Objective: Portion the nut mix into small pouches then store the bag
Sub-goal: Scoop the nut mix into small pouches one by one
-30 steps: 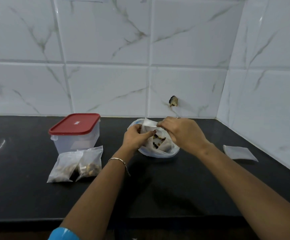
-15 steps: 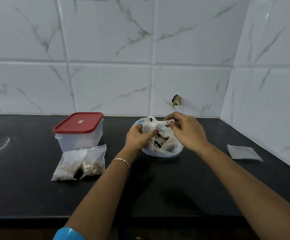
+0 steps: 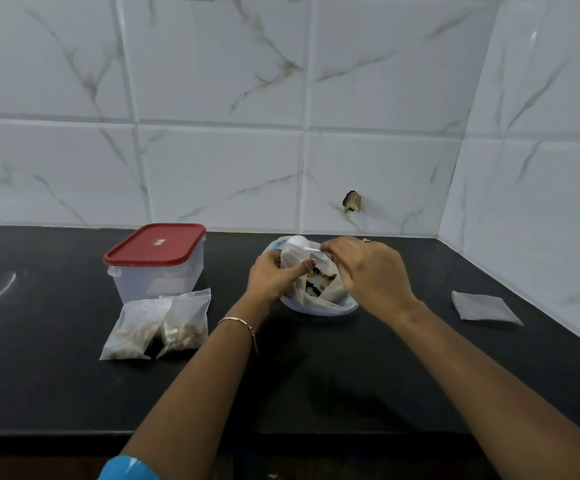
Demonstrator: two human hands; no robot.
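Observation:
The clear nut mix bag (image 3: 319,304) lies open on the black counter (image 3: 316,368), with nuts (image 3: 320,279) showing inside. My left hand (image 3: 273,277) pinches a small clear pouch (image 3: 290,260) upright over the bag. My right hand (image 3: 368,275) holds a white spoon (image 3: 298,241) by its handle, its bowl right at the top of that pouch. Two filled pouches (image 3: 130,330) (image 3: 186,323) lie side by side to the left. One flat empty pouch (image 3: 482,306) lies at the right.
A clear plastic container with a red lid (image 3: 156,252) stands behind the filled pouches. White tiled walls (image 3: 541,202) close the counter at the back and right. The counter's front edge (image 3: 281,436) runs below my forearms.
My right hand has come up out of the bag with the white spoon and brought it over the pouch mouth. My left hand keeps its hold on the pouch.

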